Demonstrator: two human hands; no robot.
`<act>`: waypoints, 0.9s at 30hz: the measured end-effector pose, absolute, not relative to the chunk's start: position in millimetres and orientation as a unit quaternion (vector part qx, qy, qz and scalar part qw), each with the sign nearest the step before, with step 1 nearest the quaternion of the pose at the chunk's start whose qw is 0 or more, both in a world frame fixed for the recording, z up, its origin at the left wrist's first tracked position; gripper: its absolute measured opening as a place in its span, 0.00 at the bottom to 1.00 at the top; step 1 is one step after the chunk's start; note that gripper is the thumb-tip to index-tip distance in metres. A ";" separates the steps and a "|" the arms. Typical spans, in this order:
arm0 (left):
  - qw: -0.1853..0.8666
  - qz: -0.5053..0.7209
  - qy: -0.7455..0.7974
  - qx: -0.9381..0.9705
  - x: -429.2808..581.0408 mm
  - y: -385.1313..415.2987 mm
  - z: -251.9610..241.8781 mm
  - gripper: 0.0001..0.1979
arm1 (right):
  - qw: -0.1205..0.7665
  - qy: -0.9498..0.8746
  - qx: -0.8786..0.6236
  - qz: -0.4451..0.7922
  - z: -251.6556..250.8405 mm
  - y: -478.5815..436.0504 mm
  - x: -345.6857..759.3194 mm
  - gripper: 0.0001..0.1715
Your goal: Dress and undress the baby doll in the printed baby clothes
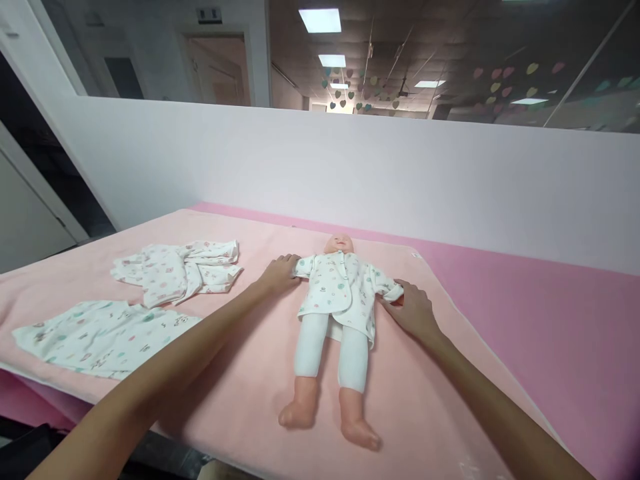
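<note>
A baby doll [311,400] lies on its back on the pink blanket, its head toward the wall and bare feet toward me. It wears a white printed jacket [325,287], overlapped at the front, and its legs are white down to the shins. My left hand [281,274] is closed at the cuff of the sleeve on the left side of the view. On the other side, my right hand [414,308] grips the opposite sleeve's end, the thumb underneath and a bit of the doll's hand showing. Fingertips of my left hand are partly hidden.
Left of the doll lies a folded white printed top [170,267]. Nearer to me, partly behind my left forearm, is a white printed garment [100,337]. The pink blanket [425,413] covers a pink padded surface [550,320]. A white wall [350,167] with glass above bounds the far side.
</note>
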State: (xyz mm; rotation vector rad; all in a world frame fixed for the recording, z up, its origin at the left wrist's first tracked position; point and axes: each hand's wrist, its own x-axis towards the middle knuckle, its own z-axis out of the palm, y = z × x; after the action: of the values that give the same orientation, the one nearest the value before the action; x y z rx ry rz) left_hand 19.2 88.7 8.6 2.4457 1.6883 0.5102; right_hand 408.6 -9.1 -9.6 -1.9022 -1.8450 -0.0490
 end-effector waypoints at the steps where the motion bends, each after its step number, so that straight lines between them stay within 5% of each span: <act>1: 0.039 0.167 0.557 0.813 27.4 89.9 6.6 0.25 | 0.245 -0.668 -0.701 -0.037 -9.6 -4.2 404.3 0.34; 7: -0.032 0.178 0.583 0.792 49.7 99.6 -9.6 0.14 | 0.224 -0.701 -0.669 -0.107 -15.5 16.5 401.6 0.24; 15: -0.054 0.122 0.581 0.803 34.5 110.8 -6.0 0.12 | 0.226 -0.727 -0.616 -0.201 -23.1 18.8 438.2 0.38; 20: -0.048 0.083 0.582 0.808 24.1 102.6 1.1 0.06 | 0.210 -0.737 -0.615 -0.185 -27.2 20.8 442.7 0.34; 27: -0.076 0.129 0.541 0.828 36.0 93.9 1.3 0.15 | 0.239 -0.740 -0.614 -0.138 -15.3 19.7 422.0 0.28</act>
State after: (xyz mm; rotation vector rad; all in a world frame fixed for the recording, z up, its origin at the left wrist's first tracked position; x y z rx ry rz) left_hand 36.0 93.9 1.3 2.7344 1.7869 0.4263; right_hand 422.0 19.7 -15.3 -1.6809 -2.0246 -0.3769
